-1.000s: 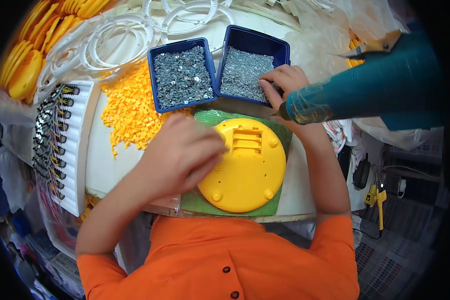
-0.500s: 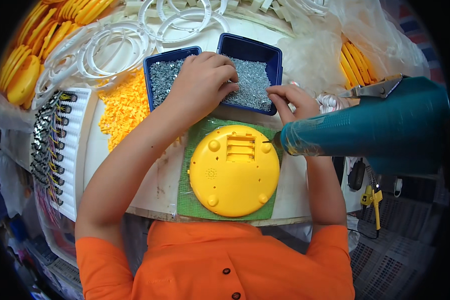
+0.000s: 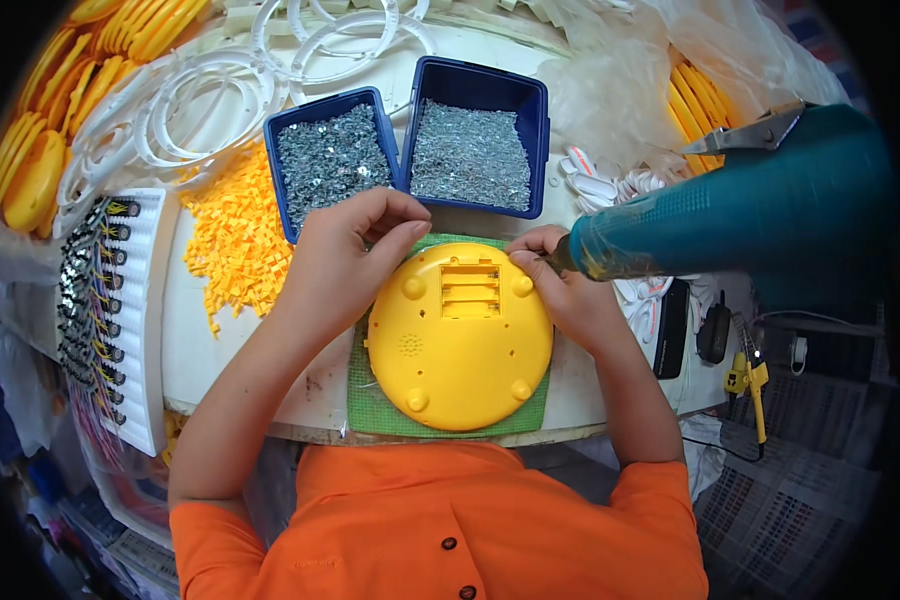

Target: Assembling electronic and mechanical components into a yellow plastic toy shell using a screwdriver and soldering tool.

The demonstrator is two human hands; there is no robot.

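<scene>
A round yellow plastic housing [image 3: 460,370] lies on a green mat [image 3: 520,418], its open battery compartment towards the far side. My left hand [image 3: 355,245] hovers at the housing's upper left edge, thumb and bent fingers drawn together; anything between them is too small to make out. At the upper right rim is my right hand [image 3: 567,295], its thumb and index finger pinched close to the surface. What that pinch holds is hidden. A teal power screwdriver [image 3: 670,225] reaches in from the right, its nose just above my right fingers.
Two blue bins of small metal screws, a left bin [image 3: 335,160] and a right bin [image 3: 470,150], stand beyond the housing. Small yellow pieces [image 3: 235,240] are heaped left of them, near a white rack [image 3: 135,330] of wired parts. White rings [image 3: 205,110] lie behind. A soldering iron [image 3: 756,395] hangs at right.
Both hands have come back from the bins towards me, to the far edge of the housing. My right hand now pinches at its upper right rim. The view has shifted slightly.
</scene>
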